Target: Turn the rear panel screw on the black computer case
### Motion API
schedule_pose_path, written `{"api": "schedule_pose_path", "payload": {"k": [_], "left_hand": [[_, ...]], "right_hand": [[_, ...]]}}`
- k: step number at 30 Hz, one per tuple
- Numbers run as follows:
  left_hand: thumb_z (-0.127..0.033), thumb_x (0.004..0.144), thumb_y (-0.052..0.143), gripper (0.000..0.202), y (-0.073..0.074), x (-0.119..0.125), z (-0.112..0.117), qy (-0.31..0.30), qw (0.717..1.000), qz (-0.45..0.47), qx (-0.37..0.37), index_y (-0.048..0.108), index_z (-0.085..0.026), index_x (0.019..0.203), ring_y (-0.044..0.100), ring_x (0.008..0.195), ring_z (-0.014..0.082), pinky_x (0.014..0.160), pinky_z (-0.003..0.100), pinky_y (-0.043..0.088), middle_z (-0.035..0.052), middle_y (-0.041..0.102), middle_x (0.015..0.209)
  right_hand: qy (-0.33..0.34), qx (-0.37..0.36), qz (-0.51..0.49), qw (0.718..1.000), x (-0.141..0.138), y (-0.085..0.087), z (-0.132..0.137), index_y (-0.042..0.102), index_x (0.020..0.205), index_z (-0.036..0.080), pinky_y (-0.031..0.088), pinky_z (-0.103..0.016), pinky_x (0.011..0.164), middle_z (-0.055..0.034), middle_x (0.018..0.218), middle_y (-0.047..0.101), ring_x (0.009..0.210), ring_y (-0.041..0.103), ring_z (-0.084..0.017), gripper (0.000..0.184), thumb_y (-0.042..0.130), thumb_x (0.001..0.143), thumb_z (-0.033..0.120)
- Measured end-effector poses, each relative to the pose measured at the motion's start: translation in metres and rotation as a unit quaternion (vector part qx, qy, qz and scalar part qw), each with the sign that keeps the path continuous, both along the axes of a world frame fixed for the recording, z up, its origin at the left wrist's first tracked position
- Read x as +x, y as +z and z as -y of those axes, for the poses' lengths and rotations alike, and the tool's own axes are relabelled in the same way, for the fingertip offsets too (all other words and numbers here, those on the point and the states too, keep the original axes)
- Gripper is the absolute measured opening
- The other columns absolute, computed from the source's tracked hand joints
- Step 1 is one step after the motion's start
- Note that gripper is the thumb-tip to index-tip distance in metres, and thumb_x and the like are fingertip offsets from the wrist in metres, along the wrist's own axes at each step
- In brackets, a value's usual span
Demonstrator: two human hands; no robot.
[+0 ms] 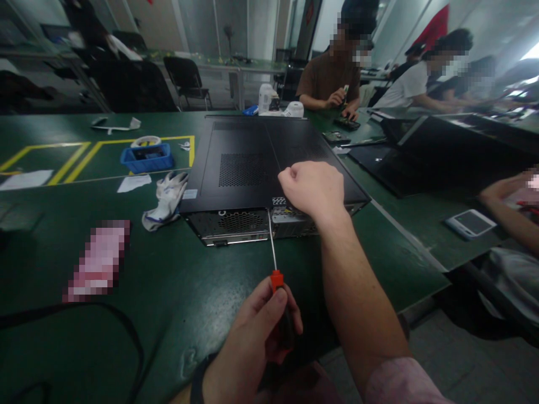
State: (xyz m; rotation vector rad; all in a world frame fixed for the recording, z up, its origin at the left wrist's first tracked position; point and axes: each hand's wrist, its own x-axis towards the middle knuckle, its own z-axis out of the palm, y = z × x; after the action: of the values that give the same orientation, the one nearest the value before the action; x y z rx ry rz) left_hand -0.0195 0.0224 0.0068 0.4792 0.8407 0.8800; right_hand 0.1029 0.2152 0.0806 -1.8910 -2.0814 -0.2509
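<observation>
A black computer case (244, 137) lies flat on the green table, its rear side towards me. My left hand (263, 320) is closed around the red and black handle of a screwdriver (273, 247). The screwdriver's shaft points away from me, and its tip meets the case's rear edge near the middle. On top of the case, by that same edge, rests my right hand (315, 188), curled into a fist. Its fingertips are turned away from view, so whatever they may hold is hidden. Right of the tip, a metal rear part (290, 224) of the case shows.
Left of the case lie a pair of gloves (166, 196), a blue bin (147, 160), a tape roll (146, 142) and a blurred pink item (99, 258). A co-worker (332, 78) handles small parts across the table. Black panels (446, 151) and a white-framed device (470, 223) are on the right.
</observation>
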Motion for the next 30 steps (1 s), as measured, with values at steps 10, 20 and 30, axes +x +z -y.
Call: {"api": "schedule_pose_path", "payload": {"k": [10,20,30], "left_hand": [[-0.072,0.084,0.074,0.055,-0.0063,0.0009,0.0013,-0.028,0.999,-0.005,0.022,0.050,-0.023,0.095,0.032,0.037,0.0023,0.034,0.013,0.021,-0.0077,0.062,0.062],[-0.071,0.086,0.065,0.055,0.0004,-0.0010,0.0022,0.005,1.000,0.023,0.002,0.066,-0.016,0.095,0.042,0.044,0.0061,0.039,0.016,0.030,-0.0014,0.062,0.062],[-0.074,0.085,0.071,0.057,-0.0039,0.0018,0.0017,-0.030,0.999,-0.006,0.025,0.053,-0.021,0.094,0.044,0.037,0.0029,0.037,0.014,0.034,-0.0027,0.070,0.072]], "right_hand": [[0.000,-0.003,-0.002,1.000,0.0002,0.0004,0.0000,0.084,0.091,0.020,0.048,-0.038,0.073,-0.0149,0.090,0.080,0.083,0.073,-0.029,0.045,0.044,0.096,0.040],[-0.001,-0.005,-0.002,1.000,-0.0001,0.0008,0.0005,0.084,0.091,0.020,0.048,-0.039,0.074,-0.0153,0.092,0.081,0.084,0.073,-0.030,0.045,0.044,0.096,0.040],[0.002,-0.006,-0.001,1.000,0.0000,0.0022,0.0014,0.083,0.090,0.020,0.048,-0.039,0.074,-0.0155,0.093,0.081,0.084,0.073,-0.031,0.044,0.044,0.096,0.039]]}}
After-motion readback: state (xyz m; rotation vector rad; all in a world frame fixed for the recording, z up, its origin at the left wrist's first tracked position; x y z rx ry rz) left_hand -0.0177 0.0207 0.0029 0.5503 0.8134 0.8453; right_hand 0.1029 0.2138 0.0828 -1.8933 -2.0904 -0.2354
